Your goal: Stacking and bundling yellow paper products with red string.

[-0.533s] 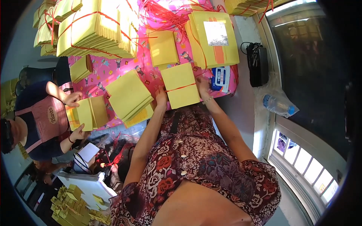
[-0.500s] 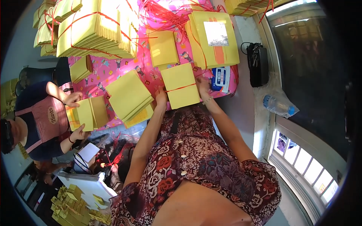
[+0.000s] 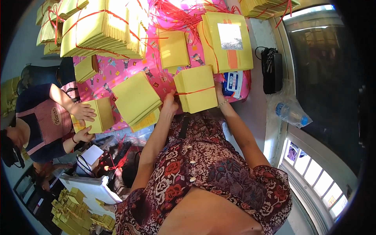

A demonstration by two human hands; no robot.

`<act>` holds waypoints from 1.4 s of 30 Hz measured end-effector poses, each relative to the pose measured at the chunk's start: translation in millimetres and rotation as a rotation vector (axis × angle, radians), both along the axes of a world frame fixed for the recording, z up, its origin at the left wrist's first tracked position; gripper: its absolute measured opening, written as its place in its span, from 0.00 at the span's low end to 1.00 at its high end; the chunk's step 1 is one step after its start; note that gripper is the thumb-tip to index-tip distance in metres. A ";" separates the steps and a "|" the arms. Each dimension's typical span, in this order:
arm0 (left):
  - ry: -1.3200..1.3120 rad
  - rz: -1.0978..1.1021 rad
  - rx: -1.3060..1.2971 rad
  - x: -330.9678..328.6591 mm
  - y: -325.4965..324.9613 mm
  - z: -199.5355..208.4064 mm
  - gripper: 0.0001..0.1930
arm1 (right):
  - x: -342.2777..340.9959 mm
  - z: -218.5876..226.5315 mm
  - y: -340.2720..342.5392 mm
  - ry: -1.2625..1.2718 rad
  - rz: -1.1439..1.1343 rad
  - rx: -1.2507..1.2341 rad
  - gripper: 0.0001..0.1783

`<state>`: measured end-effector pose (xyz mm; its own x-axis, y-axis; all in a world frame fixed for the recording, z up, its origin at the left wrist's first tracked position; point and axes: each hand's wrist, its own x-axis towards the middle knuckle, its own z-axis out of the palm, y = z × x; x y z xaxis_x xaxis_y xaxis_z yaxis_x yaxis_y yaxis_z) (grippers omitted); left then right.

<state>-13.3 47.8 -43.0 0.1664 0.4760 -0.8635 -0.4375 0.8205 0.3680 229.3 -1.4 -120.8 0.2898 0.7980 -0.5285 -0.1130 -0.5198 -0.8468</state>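
Note:
A bundle of yellow paper [image 3: 196,84] tied round its middle with a red plastic string [image 3: 200,91] is tilted up in front of me, its layered left side showing. My left hand [image 3: 170,103] grips its left side where the string comes round, fingers closed. At the right edge, my right hand [image 3: 220,96] holds the same bundle; most of its fingers are hidden behind the paper. Left of my hands lies a loose stack of yellow sheets [image 3: 137,94]. Beyond the bundle are a smaller yellow stack [image 3: 173,49] and a large tied stack [image 3: 209,45] with a silver-and-orange patch.
Tall tied yellow bundles [image 3: 98,33] rise at the far left of the pink patterned cloth [image 3: 105,84]. Loose red strings [image 3: 180,17] lie at the back. A blue-white packet [image 3: 233,84] sits at right. A co-worker's hands [image 3: 83,112] press a yellow stack at left.
The tied bundle has shifted slightly right and turned so its left side shows. Both my hands moved with it. The co-worker's upper hand came down flat onto their stack.

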 end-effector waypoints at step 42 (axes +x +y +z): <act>0.882 -0.796 1.472 38.5 -11.1 120.8 0.10 | 4.5 198.8 11.4 -0.189 0.253 0.483 0.09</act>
